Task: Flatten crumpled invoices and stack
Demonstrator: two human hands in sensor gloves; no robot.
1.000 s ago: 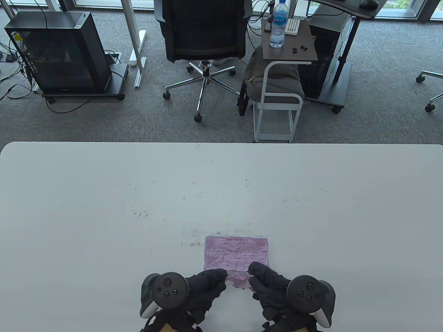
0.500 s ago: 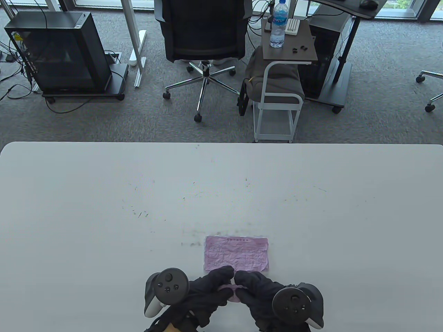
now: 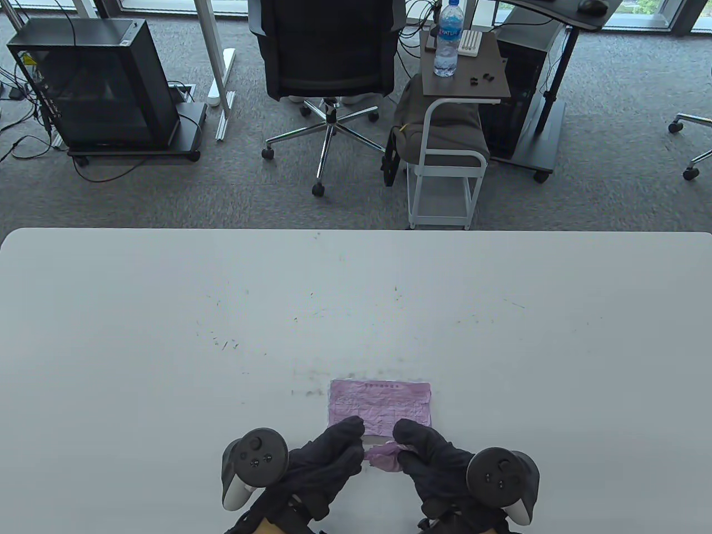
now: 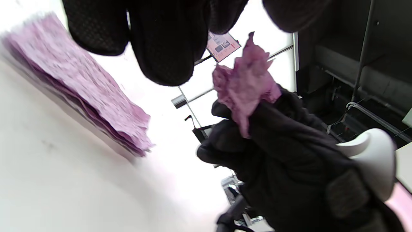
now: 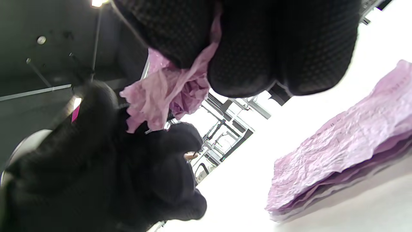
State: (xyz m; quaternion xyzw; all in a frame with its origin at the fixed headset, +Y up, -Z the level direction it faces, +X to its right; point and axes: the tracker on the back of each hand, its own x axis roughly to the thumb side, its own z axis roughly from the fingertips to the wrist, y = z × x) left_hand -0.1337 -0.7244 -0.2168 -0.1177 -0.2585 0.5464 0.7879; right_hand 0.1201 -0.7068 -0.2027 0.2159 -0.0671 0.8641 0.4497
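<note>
wrinkled pink paper stack (image 3: 380, 406); matt white table (image 3: 167, 334).

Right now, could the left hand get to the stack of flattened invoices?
Probably yes. The stack of flattened invoices lies just beyond the left hand with only bare table between, but that hand and the right hand hold the crumpled invoice.

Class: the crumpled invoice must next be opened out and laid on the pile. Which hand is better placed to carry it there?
Right, probably. The right hand pinches the crumpled invoice with the fuller grip; the left hand only touches its edge, if at all. Both sit beside the stack.
</note>
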